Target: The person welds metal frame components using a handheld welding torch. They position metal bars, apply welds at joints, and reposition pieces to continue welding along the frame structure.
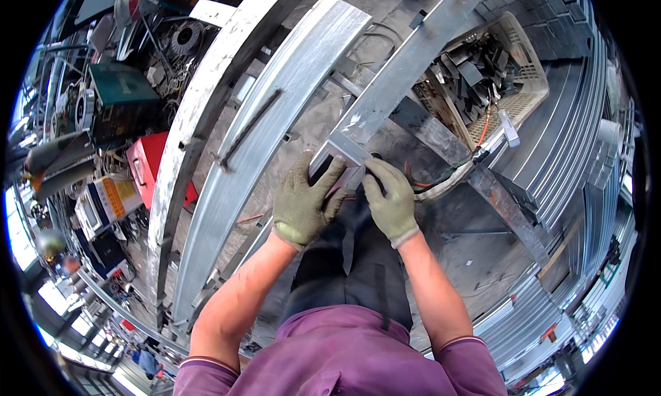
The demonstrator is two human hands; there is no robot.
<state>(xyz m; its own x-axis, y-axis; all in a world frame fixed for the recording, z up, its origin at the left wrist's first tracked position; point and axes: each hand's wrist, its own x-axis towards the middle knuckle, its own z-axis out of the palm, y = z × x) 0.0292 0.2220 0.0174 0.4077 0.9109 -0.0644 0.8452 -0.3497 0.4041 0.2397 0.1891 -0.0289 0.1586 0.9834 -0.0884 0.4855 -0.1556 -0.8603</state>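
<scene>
Both of my hands wear pale green work gloves. They meet at a grey metal corner piece, which lies at the near end of a flat steel bar. My left hand grips the piece's left side, its thumb and fingers bent around the edge. From the right, my right hand pinches the other side, with the thumb tucked under the index finger. The glove fingers hide part of the piece's lower edge. To the left is a wide galvanised channel, with a thin rusty rod lying across it.
A beige plastic crate of metal offcuts stands at the right, with a hammer-like tool near its front. Stacked metal profiles fill the far right. Beyond a white-grey beam are a red box and green machine.
</scene>
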